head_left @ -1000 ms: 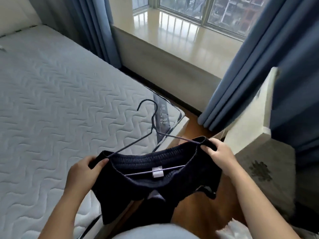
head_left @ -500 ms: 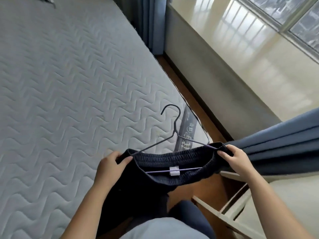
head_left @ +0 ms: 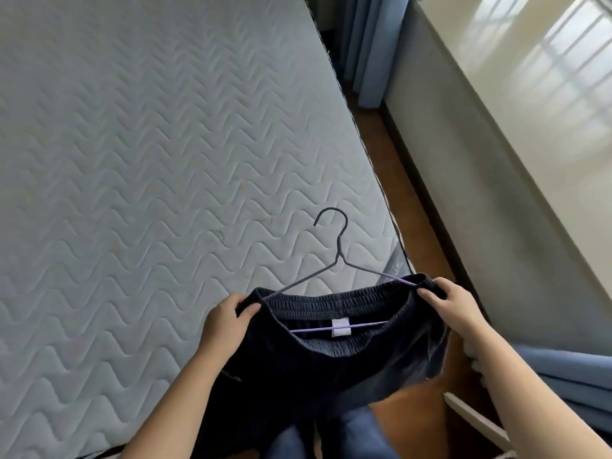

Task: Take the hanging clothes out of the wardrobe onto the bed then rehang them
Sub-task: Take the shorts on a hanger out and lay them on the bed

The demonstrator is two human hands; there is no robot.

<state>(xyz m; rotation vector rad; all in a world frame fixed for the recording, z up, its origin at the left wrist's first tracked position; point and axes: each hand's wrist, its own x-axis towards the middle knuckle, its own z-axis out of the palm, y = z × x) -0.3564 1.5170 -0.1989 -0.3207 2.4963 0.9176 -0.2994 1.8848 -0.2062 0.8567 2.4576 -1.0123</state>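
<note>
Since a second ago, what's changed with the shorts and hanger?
The view swung left and down onto the bed; the shorts and hanger came round with it. Nothing let go: left hand and right hand still grip the waistband ends.

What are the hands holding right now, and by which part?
The dark shorts on a wire hanger, held by the elastic waistband: the left hand pinches its left end, the right hand its right end.
</note>
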